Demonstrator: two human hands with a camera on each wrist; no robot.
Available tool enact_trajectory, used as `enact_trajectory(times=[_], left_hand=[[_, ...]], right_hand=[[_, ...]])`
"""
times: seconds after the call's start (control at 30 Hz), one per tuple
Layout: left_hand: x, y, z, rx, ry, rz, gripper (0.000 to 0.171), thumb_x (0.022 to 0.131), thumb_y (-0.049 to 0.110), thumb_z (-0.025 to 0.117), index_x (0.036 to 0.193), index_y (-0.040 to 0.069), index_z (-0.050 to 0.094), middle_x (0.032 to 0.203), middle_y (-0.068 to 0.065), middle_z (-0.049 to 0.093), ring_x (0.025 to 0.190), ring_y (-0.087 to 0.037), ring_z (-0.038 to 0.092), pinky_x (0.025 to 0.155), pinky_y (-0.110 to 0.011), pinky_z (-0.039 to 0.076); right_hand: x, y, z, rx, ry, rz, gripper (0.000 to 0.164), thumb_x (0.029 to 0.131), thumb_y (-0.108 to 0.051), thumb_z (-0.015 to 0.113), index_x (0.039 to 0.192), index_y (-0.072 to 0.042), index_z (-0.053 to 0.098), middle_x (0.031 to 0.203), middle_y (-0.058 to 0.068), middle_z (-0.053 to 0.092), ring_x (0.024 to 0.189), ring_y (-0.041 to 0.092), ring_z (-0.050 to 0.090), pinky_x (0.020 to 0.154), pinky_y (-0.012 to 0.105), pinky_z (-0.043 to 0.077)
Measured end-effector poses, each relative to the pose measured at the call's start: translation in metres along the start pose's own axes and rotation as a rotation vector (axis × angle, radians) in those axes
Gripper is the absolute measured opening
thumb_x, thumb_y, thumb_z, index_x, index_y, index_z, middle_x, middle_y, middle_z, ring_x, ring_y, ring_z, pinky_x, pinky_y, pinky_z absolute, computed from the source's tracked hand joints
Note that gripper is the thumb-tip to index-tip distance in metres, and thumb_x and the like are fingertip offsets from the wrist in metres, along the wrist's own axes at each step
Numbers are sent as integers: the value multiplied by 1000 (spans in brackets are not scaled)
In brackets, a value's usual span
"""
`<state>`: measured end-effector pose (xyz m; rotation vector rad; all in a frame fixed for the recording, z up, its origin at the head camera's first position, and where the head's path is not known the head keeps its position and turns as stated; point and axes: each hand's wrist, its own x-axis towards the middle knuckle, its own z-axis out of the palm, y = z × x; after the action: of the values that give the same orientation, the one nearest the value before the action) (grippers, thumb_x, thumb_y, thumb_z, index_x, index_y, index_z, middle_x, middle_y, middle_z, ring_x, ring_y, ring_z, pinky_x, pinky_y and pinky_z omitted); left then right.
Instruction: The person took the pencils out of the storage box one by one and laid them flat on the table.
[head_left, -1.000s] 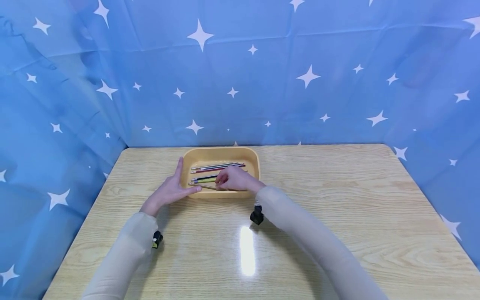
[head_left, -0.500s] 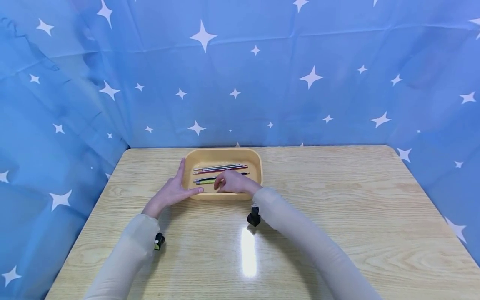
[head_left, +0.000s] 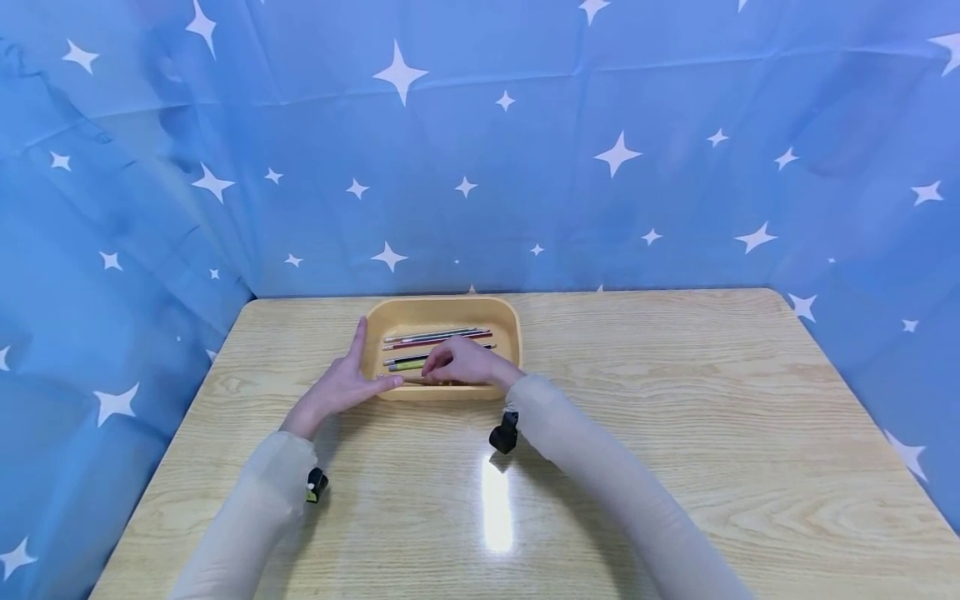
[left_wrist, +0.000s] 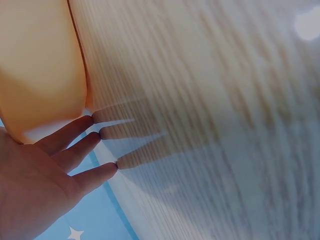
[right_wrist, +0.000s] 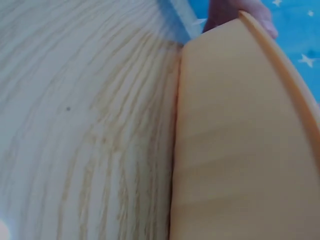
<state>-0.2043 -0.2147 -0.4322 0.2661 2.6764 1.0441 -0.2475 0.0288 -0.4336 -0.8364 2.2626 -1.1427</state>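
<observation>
A shallow yellow-orange tray (head_left: 442, 392) lies at the back of the table with several pencils in it. My left hand (head_left: 341, 383) rests against the tray's left end, thumb over the front rim; in the left wrist view its straight fingers (left_wrist: 82, 150) spread below the outer wall. Inside the front of the tray, my right hand (head_left: 468, 362) has its fingertips pinched together at a thin gold-brown pencil (head_left: 412, 381) along the near wall. Farther back lie a yellow pencil (head_left: 407, 365), a black pencil (head_left: 397, 360) and a red pencil (head_left: 420, 342).
The wood-grain table (head_left: 675, 417) extends to the right and in front of the tray. A blue curtain with white stars (head_left: 525, 192) hangs behind and at the sides. The tray's outer front wall (right_wrist: 235, 140) fills much of the right wrist view.
The gold-brown pencil, slanted at my right fingertips a second ago and out of sight half a second ago, now lies nearer the front wall. My right hand has shifted slightly left; my left hand stays.
</observation>
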Motion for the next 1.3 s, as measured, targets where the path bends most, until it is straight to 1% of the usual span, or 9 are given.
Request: enact_trajectory(times=[0.1, 0.33, 0.53, 0.63, 0.73, 0.97, 1.07, 1.13, 1.3], left_hand=[[-1, 0, 0, 2, 0, 11, 122, 82, 56, 70, 152, 15, -21, 147, -39, 21, 127, -53, 36, 104, -59, 30], [-1, 2, 2, 7, -12, -1, 122, 82, 57, 70, 152, 13, -19, 145, -40, 26, 126, -52, 39, 103, -59, 33], [-1, 4, 4, 4, -18, 5, 122, 82, 57, 70, 152, 13, -20, 145, -41, 25, 125, -53, 40, 103, -59, 33], [-2, 5, 4, 9, -20, -3, 122, 82, 57, 69, 152, 12, -20, 143, -41, 27, 123, -53, 42, 102, -59, 34], [-4, 5, 3, 23, -23, -18, 123, 81, 59, 68, 151, 12, -21, 143, -42, 28, 124, -53, 41, 102, -59, 34], [-2, 2, 1, 28, -22, -10, 122, 82, 58, 68, 151, 13, -23, 143, -42, 26, 124, -55, 39, 103, -60, 32], [-1, 1, 1, 26, -24, -4, 122, 82, 58, 68, 150, 15, -23, 142, -43, 27, 124, -55, 40, 102, -60, 33], [0, 1, 1, 30, -27, -1, 122, 82, 58, 68, 151, 14, -23, 141, -43, 29, 122, -54, 42, 101, -60, 34], [1, 1, -1, 33, -22, -7, 123, 81, 59, 69, 151, 11, -22, 139, -43, 32, 121, -54, 44, 100, -60, 36]], right_hand=[[-2, 1, 0, 43, 43, 15, 13, 91, -11, 67, 100, -5, 73, 90, -1, 70, 83, 12, 62, 78, 26, 48], [-14, 1, -5, 152, 119, 56, 18, 91, -9, 66, 107, -2, 72, 103, 3, 69, 93, 16, 61, 83, 29, 48], [-24, -1, -13, 140, 176, 66, 18, 92, -12, 66, 108, -5, 72, 100, 1, 69, 92, 15, 60, 84, 29, 47], [-27, 0, -17, 101, 209, 48, 19, 92, -12, 66, 108, -4, 72, 97, 1, 69, 89, 14, 59, 82, 28, 46], [-32, 1, -21, 103, 249, 38, 18, 93, -11, 64, 108, -3, 72, 96, 2, 68, 86, 14, 57, 78, 27, 45], [-46, -4, -35, 215, 300, 7, 23, 94, -9, 63, 114, 2, 66, 96, 8, 64, 91, 25, 60, 75, 30, 48], [-55, -6, -43, 217, 303, 19, 25, 95, -12, 63, 117, -1, 65, 100, 9, 63, 95, 30, 60, 74, 31, 49], [-64, -9, -49, 210, 301, 21, 26, 96, -11, 61, 119, 0, 64, 102, 13, 63, 94, 32, 60, 73, 32, 48], [-82, 3, -64, 198, 331, 17, 27, 97, -12, 60, 120, 1, 63, 104, 21, 63, 93, 33, 60, 76, 33, 48]])
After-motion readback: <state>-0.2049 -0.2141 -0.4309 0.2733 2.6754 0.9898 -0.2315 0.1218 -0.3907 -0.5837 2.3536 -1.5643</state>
